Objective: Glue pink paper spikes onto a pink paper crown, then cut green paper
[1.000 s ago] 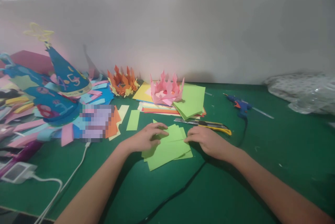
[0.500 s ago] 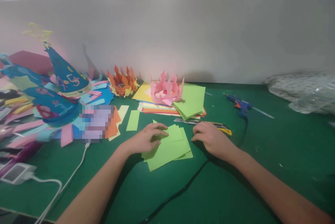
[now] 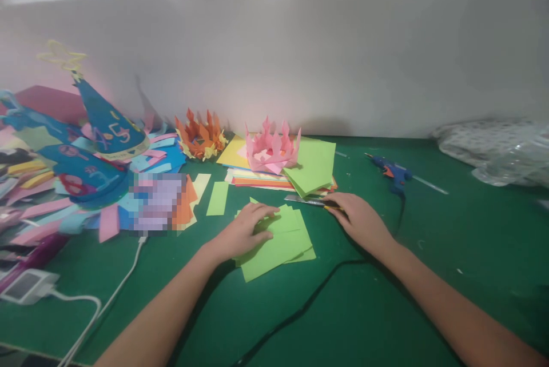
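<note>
My left hand (image 3: 251, 227) lies on a small overlapping pile of light green paper sheets (image 3: 278, 252), its fingers apart and holding nothing. To the right of the pile, my right hand (image 3: 358, 215) is closed over the handle of a utility knife (image 3: 306, 201). The knife lies low over the table with its blade pointing left, and most of its yellow handle is hidden under my fingers. Just behind the blade is a stack of coloured paper (image 3: 261, 180) topped by green sheets (image 3: 317, 164). A single green strip (image 3: 218, 198) sits left of my left hand.
A pink paper crown (image 3: 273, 150) stands on the stack, an orange crown (image 3: 199, 135) beside it. Blue party hats (image 3: 111, 127) and paper strips crowd the left. A blue glue gun (image 3: 390, 172) lies at the right, its black cord (image 3: 295, 315) crossing the front. White cables (image 3: 124, 278) run at left.
My right hand has moved slightly right and back, from beside the utility knife onto its handle, and closed on it. My left hand stays on the green sheets.
</note>
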`<state>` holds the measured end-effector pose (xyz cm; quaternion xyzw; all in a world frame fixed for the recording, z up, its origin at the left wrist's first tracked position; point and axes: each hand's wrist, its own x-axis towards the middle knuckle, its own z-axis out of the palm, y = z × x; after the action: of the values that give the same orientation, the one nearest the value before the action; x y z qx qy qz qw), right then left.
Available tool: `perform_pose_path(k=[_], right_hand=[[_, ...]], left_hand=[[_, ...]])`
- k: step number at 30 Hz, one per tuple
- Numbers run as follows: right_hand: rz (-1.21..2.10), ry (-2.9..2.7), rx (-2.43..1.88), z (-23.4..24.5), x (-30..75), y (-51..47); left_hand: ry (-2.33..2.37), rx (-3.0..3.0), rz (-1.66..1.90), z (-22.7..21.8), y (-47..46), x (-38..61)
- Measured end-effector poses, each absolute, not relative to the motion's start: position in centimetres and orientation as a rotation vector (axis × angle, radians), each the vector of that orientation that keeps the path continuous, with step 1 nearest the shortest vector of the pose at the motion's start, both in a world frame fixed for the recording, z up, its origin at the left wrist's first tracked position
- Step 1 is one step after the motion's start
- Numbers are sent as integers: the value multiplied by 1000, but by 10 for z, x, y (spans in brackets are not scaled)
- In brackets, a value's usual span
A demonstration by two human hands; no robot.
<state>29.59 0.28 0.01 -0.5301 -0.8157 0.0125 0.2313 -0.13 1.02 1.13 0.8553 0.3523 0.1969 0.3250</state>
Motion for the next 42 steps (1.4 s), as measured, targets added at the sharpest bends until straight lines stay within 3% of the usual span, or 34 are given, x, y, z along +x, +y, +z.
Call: perform_pose_path(k=[10, 42], right_hand=[[68, -2348, -1290, 1, 294, -3], [371, -2686, -1022, 16, 300, -3]], left_hand=[[1052, 2219, 566, 12, 7, 0], [828, 2414, 424, 17, 20, -7]])
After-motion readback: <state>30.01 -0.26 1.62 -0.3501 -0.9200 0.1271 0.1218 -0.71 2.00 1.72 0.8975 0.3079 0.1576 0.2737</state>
